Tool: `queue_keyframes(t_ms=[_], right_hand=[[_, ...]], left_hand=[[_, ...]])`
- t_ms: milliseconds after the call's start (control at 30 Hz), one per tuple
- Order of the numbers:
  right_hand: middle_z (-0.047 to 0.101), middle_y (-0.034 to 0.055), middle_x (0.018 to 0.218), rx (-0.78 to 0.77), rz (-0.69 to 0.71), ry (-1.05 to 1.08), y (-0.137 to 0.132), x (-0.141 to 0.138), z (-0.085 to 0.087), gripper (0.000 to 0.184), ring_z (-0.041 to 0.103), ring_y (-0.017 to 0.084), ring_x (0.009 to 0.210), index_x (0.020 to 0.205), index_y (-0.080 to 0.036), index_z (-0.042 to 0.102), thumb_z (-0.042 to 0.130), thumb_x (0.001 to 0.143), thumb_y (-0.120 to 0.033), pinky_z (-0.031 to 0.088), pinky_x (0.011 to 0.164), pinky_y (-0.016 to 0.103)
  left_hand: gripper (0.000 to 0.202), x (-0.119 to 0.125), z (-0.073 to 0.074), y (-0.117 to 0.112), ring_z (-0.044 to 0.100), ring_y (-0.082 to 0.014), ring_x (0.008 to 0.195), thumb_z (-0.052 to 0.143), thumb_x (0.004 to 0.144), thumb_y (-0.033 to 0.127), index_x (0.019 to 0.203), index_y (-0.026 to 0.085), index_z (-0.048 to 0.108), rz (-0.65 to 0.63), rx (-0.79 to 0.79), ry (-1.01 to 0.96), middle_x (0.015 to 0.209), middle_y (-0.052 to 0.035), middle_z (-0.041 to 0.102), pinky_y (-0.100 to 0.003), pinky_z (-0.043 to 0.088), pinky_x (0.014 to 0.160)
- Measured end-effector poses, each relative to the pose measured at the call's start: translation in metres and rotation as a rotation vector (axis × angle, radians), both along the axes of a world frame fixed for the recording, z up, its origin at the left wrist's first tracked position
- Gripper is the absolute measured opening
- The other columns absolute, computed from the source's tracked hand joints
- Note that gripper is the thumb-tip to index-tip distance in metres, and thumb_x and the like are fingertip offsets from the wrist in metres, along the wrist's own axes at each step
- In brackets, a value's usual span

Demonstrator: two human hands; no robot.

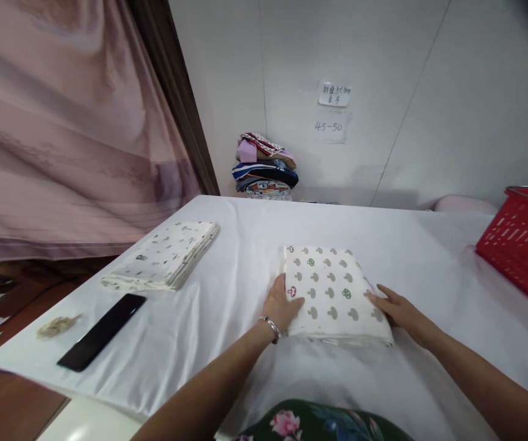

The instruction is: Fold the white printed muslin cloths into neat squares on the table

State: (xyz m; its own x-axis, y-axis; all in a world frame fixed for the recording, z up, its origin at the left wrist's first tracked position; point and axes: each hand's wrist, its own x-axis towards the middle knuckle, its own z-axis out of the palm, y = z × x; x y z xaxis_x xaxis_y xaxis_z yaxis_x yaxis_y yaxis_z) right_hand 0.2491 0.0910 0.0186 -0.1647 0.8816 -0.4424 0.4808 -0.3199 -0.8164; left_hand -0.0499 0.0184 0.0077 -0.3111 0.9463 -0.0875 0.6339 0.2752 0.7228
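Head view shows me a folded white cloth with grey mushroom prints [331, 278] between the two hands' fingers. I see the left hand [283, 306] loosely spread, thumb on the cloth's top, fingers at its left edge; the right hand [399, 311] rests spread against the right edge. A flat black slab [103, 332] lies well left of the left fingers.

left hand [283, 309] and right hand [399, 312] – apart, loosely extended, left thumb [296, 304] pointing inward – bare forearms [218, 373] slanting forward, converging
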Motion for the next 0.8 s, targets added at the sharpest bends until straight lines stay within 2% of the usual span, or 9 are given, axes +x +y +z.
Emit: queue_keyframes(t_ms=[100, 200, 333, 433, 533, 667, 733, 800], right_hand=[[0.054, 0.0163, 0.124, -0.011, -0.073, 0.117, 0.019, -0.008, 0.002, 0.091, 0.063, 0.026, 0.094, 0.143, -0.018, 0.016, 0.058, 0.073, -0.058, 0.054, 0.078, 0.038], [0.057, 0.0167, 0.120, -0.049, -0.118, 0.220, 0.039, -0.021, 0.003, 0.092, 0.064, 0.026, 0.091, 0.143, -0.019, 0.015, 0.061, 0.072, -0.054, 0.054, 0.078, 0.039], [0.051, 0.0178, 0.127, -0.085, -0.139, 0.378, 0.056, -0.037, 0.003, 0.095, 0.062, 0.026, 0.097, 0.143, -0.017, 0.012, 0.066, 0.071, -0.047, 0.054, 0.079, 0.039], [0.045, 0.0186, 0.133, -0.121, -0.127, 0.448, 0.062, -0.043, 0.002, 0.097, 0.061, 0.026, 0.099, 0.143, -0.017, 0.009, 0.068, 0.070, -0.044, 0.055, 0.079, 0.039], [0.042, 0.0180, 0.136, -0.122, -0.082, 0.471, 0.062, -0.043, -0.001, 0.097, 0.059, 0.027, 0.103, 0.143, -0.018, 0.007, 0.066, 0.072, -0.045, 0.055, 0.080, 0.040], [0.042, 0.0183, 0.135, -0.057, -0.068, 0.438, 0.061, -0.040, -0.006, 0.099, 0.061, 0.029, 0.099, 0.144, -0.020, 0.003, 0.066, 0.072, -0.045, 0.056, 0.076, 0.041], [0.045, 0.0174, 0.133, -0.012, -0.095, 0.445, 0.060, -0.040, -0.004, 0.099, 0.062, 0.029, 0.096, 0.144, -0.022, 0.003, 0.067, 0.071, -0.043, 0.056, 0.075, 0.042], [0.049, 0.0151, 0.130, 0.034, -0.132, 0.511, 0.060, -0.045, 0.002, 0.099, 0.062, 0.029, 0.096, 0.144, -0.025, 0.005, 0.069, 0.070, -0.039, 0.055, 0.077, 0.042]], left_hand=[[0.072, 0.005, 0.003, 0.004, 0.049, -0.0233, 0.116, 0.057, 0.075, 0.045, 0.135, 0.018, 0.028, 0.090, -0.045, -0.094, 0.136, -0.0119, 0.043, -0.031, 0.041, 0.093], [0.069, 0.000, 0.012, 0.011, 0.056, -0.0232, 0.107, 0.054, 0.076, 0.048, 0.132, 0.015, 0.031, 0.152, -0.129, -0.152, 0.128, -0.0126, 0.051, -0.031, 0.043, 0.088], [0.073, -0.010, 0.018, 0.022, 0.058, -0.0245, 0.102, 0.057, 0.073, 0.048, 0.131, 0.010, 0.035, 0.133, -0.222, -0.153, 0.113, -0.0136, 0.061, -0.031, 0.044, 0.085], [0.068, -0.013, 0.018, 0.027, 0.058, -0.0257, 0.104, 0.060, 0.069, 0.049, 0.124, 0.012, 0.044, 0.119, -0.275, -0.135, 0.116, -0.0147, 0.060, -0.030, 0.045, 0.082], [0.056, -0.012, 0.014, 0.028, 0.059, -0.0264, 0.100, 0.060, 0.068, 0.050, 0.110, 0.013, 0.054, 0.103, -0.271, -0.167, 0.113, -0.0137, 0.062, -0.031, 0.047, 0.078], [0.035, -0.011, 0.012, 0.029, 0.062, -0.0236, 0.087, 0.062, 0.067, 0.042, 0.090, 0.015, 0.060, 0.075, -0.243, -0.217, 0.096, -0.0084, 0.068, -0.030, 0.048, 0.072], [0.030, -0.017, 0.016, 0.035, 0.062, -0.0220, 0.084, 0.063, 0.067, 0.038, 0.086, 0.015, 0.060, 0.049, -0.210, -0.212, 0.091, -0.0064, 0.068, -0.028, 0.048, 0.070], [0.028, -0.030, 0.027, 0.047, 0.062, -0.0211, 0.084, 0.065, 0.066, 0.033, 0.087, 0.015, 0.061, 0.029, -0.152, -0.186, 0.088, -0.0054, 0.068, -0.026, 0.048, 0.069]])
